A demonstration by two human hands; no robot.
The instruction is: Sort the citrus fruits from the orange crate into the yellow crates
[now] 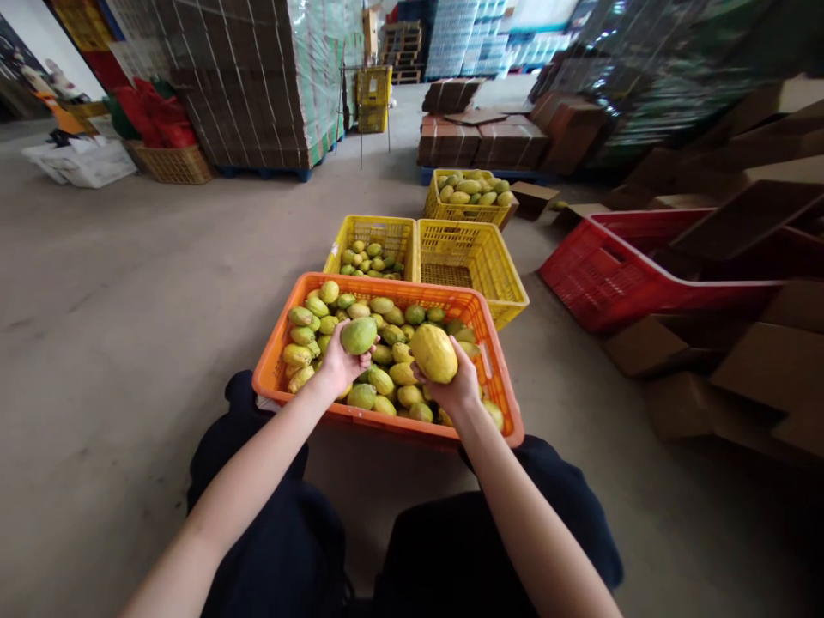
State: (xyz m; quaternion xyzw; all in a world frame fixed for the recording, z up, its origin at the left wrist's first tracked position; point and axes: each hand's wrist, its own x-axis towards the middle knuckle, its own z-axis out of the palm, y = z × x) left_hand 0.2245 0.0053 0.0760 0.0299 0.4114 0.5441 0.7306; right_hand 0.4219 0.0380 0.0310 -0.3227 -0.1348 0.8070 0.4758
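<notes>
Between my knees stands an orange crate filled with green and yellow papayas. My left hand is closed round a green papaya, held over the crate's middle. In my right hand is a larger, mostly yellow papaya, raised above the crate's right half. Both fruits are lifted clear of the pile, a short gap apart. My fingers are partly hidden beneath and behind the fruits.
Just beyond are a yellow crate with some papayas in it and an empty yellow crate. Another full yellow crate stands farther back. On the right are a red crate and loose cardboard boxes; a wrapped pallet stack stands far left.
</notes>
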